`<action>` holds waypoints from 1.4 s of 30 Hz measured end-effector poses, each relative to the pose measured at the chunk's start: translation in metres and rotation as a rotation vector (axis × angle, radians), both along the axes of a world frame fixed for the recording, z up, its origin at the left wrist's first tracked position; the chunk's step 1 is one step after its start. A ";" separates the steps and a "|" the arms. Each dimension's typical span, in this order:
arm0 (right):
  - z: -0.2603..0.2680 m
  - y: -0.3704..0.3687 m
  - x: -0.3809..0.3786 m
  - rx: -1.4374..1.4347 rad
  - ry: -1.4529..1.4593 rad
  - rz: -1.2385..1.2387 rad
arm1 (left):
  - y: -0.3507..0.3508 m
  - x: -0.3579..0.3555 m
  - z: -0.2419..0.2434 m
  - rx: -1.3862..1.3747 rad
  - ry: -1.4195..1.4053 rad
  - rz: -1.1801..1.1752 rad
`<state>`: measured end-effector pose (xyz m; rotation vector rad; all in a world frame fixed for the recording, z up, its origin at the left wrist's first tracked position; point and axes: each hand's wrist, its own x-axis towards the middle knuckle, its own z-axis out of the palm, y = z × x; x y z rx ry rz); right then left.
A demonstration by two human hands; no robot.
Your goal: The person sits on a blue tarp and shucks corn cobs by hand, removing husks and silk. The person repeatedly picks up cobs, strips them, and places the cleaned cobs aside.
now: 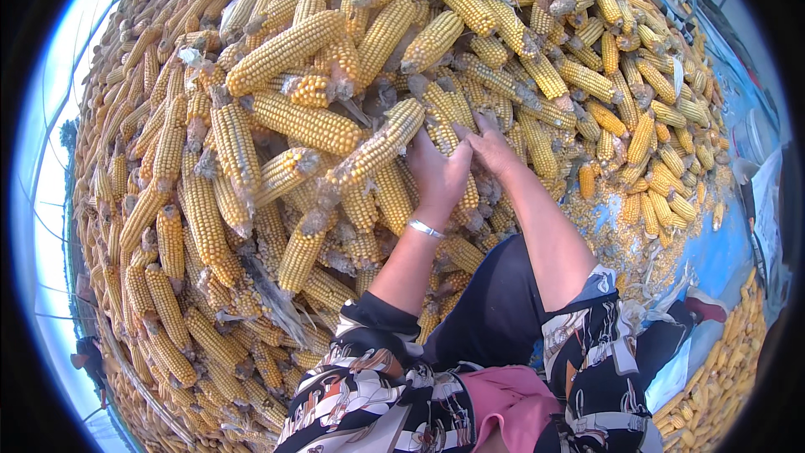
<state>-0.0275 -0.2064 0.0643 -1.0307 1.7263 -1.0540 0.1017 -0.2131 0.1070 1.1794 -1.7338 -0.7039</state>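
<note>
My left hand [435,173], with a silver bracelet at the wrist, has its thumb and fingers around a yellow corn ear [442,131] lying on the heap. Close on its right, my right hand [494,148] reaches in among the ears beside that same one. Its fingertips are partly hidden, so its grip is unclear. Just left of my left hand, another corn ear [387,141] with a grey, mouldy-looking underside lies across the pile. The ears are husked, with dried silk and pale tips on many of them.
A large heap of corn ears [207,220] surrounds me in front and to the left. Loose kernels [629,251] are scattered over a blue sheet [717,245] at right. More ears [717,384] lie at lower right. A person [91,362] is at the far left edge.
</note>
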 end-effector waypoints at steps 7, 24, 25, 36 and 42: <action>0.019 0.067 0.005 -0.074 -0.632 -0.167 | 0.023 0.011 -0.023 0.551 0.417 -0.464; 0.056 0.134 0.007 -0.310 -0.769 -0.177 | 0.073 0.008 0.010 0.391 0.352 -0.631; 0.058 0.147 0.011 -0.447 -0.822 -0.218 | 0.077 0.003 0.017 0.262 0.249 -0.612; 0.048 0.328 -0.011 -0.883 -1.418 -0.568 | 0.217 -0.101 0.076 -0.004 -0.291 -1.049; 0.006 0.483 0.009 -1.018 -1.631 -1.108 | 0.390 -0.186 0.057 0.494 -0.813 -1.618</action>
